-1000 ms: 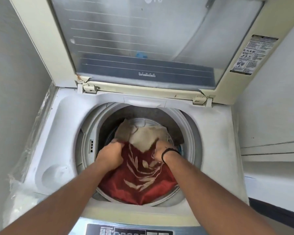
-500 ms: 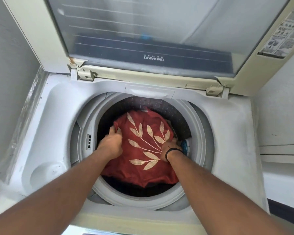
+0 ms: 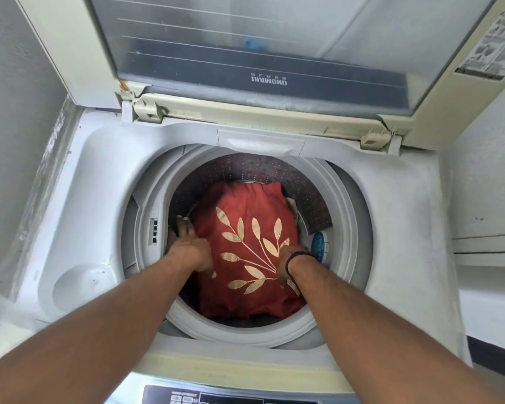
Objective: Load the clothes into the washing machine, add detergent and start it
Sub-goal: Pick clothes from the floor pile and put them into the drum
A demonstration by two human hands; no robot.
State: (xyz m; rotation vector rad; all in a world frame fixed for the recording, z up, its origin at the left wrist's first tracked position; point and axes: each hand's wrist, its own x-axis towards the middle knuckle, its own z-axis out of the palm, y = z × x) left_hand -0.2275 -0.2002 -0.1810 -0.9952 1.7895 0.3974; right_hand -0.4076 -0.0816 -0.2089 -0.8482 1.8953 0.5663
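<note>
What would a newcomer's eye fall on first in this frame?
First, the red cloth with gold leaf print, lying in the middle of the washing machine drum. Next, the two hands inside the drum: the left hand rests at the cloth's left edge, and the right hand, a black band on its wrist, is at the cloth's right edge. Behind stands the raised glass lid.
</note>
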